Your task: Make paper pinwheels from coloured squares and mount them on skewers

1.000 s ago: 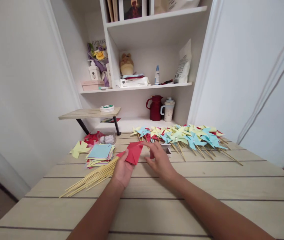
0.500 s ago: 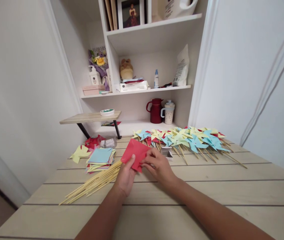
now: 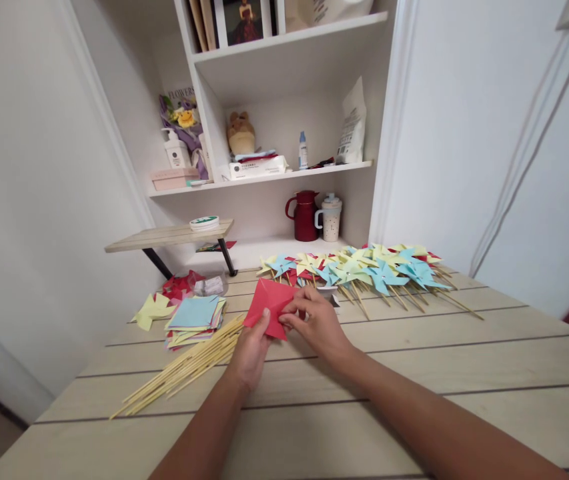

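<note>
A square of red paper [image 3: 270,301] is held up above the table, tilted toward me. My left hand [image 3: 253,347] grips its lower left part, thumb on the front and fingers behind. My right hand [image 3: 314,320] pinches at the paper's right side with thumb and index finger; whether a corner or something small lies in that pinch I cannot make out. Just left of my left hand, thin wooden sticks [image 3: 184,367] lie in a loose bundle. Beyond them is a stack of coloured paper squares [image 3: 195,313], light blue on top.
Many paper pinwheels on sticks [image 3: 364,272] cover the table's back right. A small open box [image 3: 333,295] sits behind my right hand. A yellow pinwheel shape [image 3: 152,311], red paper [image 3: 181,283] and a clear container [image 3: 210,285] lie back left, near a raised wooden shelf [image 3: 174,237].
The camera view has tilted and shifted slightly. My right fingers have moved a little on the red paper's right side; my left hand keeps its hold.
</note>
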`<state>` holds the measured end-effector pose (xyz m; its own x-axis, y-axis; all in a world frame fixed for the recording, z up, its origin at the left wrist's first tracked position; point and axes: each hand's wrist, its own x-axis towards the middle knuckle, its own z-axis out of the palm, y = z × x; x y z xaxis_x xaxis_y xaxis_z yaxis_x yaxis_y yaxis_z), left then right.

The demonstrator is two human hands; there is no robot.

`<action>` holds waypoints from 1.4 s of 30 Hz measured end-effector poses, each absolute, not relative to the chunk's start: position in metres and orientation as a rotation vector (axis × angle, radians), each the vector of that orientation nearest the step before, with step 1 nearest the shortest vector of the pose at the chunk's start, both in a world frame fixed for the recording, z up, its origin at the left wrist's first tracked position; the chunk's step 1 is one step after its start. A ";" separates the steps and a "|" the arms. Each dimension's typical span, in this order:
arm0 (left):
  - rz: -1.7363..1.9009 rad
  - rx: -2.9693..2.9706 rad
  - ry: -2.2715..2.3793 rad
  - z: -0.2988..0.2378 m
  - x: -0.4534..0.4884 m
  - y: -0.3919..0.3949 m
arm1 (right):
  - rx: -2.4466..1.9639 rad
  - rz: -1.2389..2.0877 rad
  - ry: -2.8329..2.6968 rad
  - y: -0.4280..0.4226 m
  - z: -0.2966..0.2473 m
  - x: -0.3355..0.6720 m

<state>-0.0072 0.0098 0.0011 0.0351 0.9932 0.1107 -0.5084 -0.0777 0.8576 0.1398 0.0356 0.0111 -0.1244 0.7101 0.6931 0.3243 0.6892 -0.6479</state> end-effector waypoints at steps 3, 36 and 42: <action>1.415 1.017 0.823 -0.002 -0.007 0.009 | -0.880 0.418 -1.705 0.036 0.013 0.141; 1.684 1.211 1.256 -0.005 -0.017 0.018 | -0.731 0.098 -2.057 0.035 0.025 0.155; 1.728 1.096 1.135 -0.004 -0.016 0.017 | -0.724 -0.106 -2.109 0.034 0.019 0.150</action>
<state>-0.0158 0.0169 -0.0035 -0.3233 0.9158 0.2382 -0.1452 -0.2967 0.9439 0.1496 0.0337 0.0189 -0.4444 0.4573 0.7703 0.5324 0.8264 -0.1834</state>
